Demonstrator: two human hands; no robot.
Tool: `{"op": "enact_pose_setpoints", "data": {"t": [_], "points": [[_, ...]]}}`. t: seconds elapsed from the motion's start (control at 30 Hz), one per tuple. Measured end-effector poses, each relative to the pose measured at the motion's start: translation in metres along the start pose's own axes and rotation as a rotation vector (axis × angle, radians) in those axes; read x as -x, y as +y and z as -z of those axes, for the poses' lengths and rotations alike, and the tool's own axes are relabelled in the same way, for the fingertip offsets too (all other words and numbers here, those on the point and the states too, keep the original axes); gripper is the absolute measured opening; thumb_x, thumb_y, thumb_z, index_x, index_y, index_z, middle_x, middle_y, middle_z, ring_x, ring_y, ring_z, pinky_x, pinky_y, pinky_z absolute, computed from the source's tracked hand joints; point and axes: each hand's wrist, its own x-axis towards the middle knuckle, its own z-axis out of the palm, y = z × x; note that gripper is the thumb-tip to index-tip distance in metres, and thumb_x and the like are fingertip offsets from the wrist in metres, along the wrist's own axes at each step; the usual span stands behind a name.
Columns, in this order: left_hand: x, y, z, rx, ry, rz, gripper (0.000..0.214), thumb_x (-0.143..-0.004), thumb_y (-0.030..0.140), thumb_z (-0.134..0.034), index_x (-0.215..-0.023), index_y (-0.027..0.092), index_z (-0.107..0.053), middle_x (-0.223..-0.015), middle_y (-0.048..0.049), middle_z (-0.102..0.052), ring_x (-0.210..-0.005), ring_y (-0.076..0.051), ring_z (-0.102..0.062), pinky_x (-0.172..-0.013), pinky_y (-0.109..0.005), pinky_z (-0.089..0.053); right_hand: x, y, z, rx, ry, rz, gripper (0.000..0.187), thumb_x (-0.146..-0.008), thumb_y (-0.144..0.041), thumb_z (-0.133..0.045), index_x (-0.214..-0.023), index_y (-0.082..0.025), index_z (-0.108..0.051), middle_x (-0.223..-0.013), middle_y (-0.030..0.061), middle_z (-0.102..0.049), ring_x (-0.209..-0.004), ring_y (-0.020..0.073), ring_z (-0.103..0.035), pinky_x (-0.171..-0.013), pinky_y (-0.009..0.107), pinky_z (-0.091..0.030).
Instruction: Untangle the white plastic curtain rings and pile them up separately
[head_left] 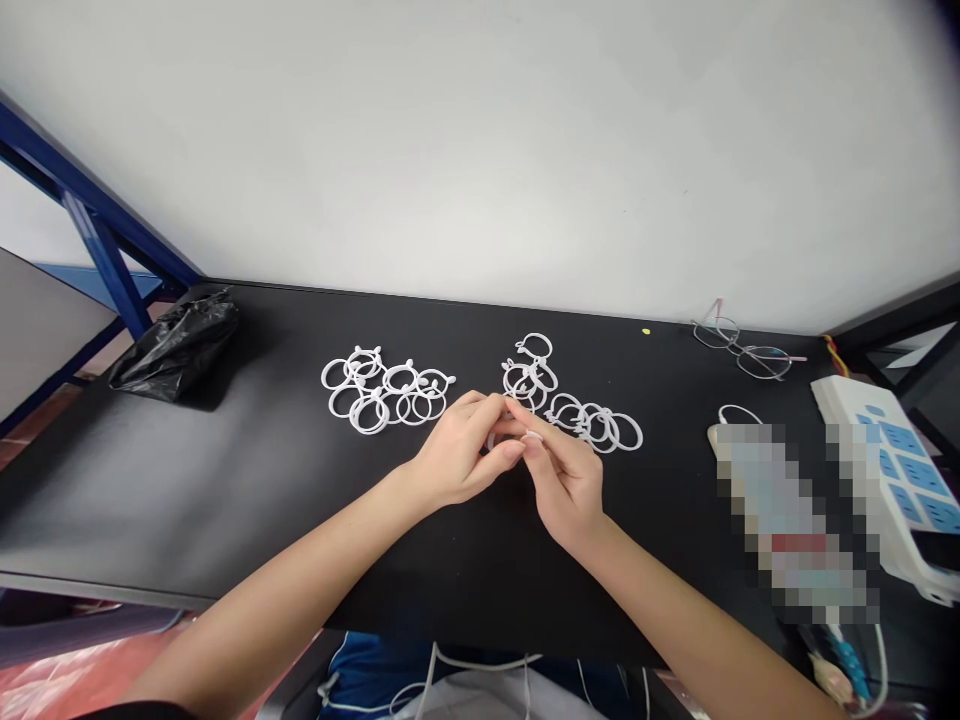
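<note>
My left hand [463, 452] and my right hand [568, 478] meet over the middle of the black table, fingertips touching. Both are closed in a pinch around one white plastic curtain ring [533, 436], mostly covered by my fingers. Just beyond my right hand lies a loose group of similar rings [630, 432], some overlapping and with small eyelets. To the left of my left hand is another pile of white rings [369, 413], several of them with round knobs on the rim.
A crumpled black plastic bag [180, 345] sits at the far left of the table [255, 480]. Eyeglasses [763, 362] lie at the back right. Nearer on the right are a blurred-out phone-like device [780, 510] with a cable and a white power strip [847, 400]. A wall rises behind.
</note>
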Motion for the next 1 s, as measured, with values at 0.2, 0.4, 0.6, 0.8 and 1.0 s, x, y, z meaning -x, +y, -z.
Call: {"op": "enact_pose_setpoints", "data": {"t": [0.2, 0.4, 0.6, 0.8, 1.0], "points": [[0.002, -0.001, -0.009, -0.078, 0.104, -0.053, 0.054, -0.092, 0.067, -0.03, -0.09, 0.017, -0.052, -0.064, -0.001, -0.059, -0.057, -0.015, -0.05, -0.065, -0.032, -0.042, -0.001, 0.007, 0.001, 0.022, -0.018, 0.09, 0.038, -0.099, -0.028, -0.042, -0.134, -0.026, -0.056, -0.099, 0.0053, -0.074, -0.075, 0.0177, -0.069, -0.07, 0.033, -0.057], [0.002, 0.004, -0.012, -0.011, 0.201, -0.023, 0.044, -0.091, 0.06, -0.045, -0.1, 0.018, -0.052, -0.07, 0.0003, -0.06, -0.06, -0.013, -0.05, -0.066, -0.029, -0.042, -0.004, 0.005, 0.0, -0.006, 0.014, 0.205, 0.041, -0.1, -0.019, -0.035, -0.136, -0.023, -0.053, -0.105, 0.0063, -0.073, -0.08, 0.0172, -0.071, -0.071, 0.032, -0.058], [0.0, 0.004, -0.008, -0.054, 0.274, -0.008, 0.032, -0.095, 0.045, -0.047, -0.11, 0.018, -0.049, -0.073, 0.0009, -0.049, -0.066, -0.014, -0.047, -0.064, -0.027, -0.041, -0.006, 0.001, 0.001, 0.009, 0.108, 0.2, 0.035, -0.093, -0.012, -0.05, -0.122, -0.026, -0.065, -0.103, 0.0044, -0.074, -0.086, 0.0187, -0.072, -0.073, 0.032, -0.06], [-0.002, 0.001, -0.003, -0.175, 0.309, -0.087, 0.03, -0.094, 0.048, -0.049, -0.105, 0.019, -0.047, -0.07, 0.0027, -0.045, -0.067, -0.014, -0.047, -0.069, -0.03, -0.042, -0.008, 0.0, 0.001, 0.042, 0.143, 0.242, 0.027, -0.09, -0.008, -0.055, -0.11, -0.021, -0.067, -0.095, 0.0051, -0.072, -0.08, 0.0168, -0.07, -0.071, 0.03, -0.058], [-0.003, 0.001, -0.002, -0.219, 0.33, -0.113, 0.033, -0.094, 0.051, -0.046, -0.104, 0.019, -0.049, -0.069, 0.0026, -0.046, -0.069, -0.015, -0.048, -0.076, -0.033, -0.044, -0.006, 0.004, 0.003, 0.234, -0.001, 0.311, 0.019, -0.095, -0.011, -0.041, -0.093, -0.019, -0.058, -0.071, 0.0008, -0.059, -0.059, 0.0117, -0.057, -0.054, 0.024, -0.046]]}}
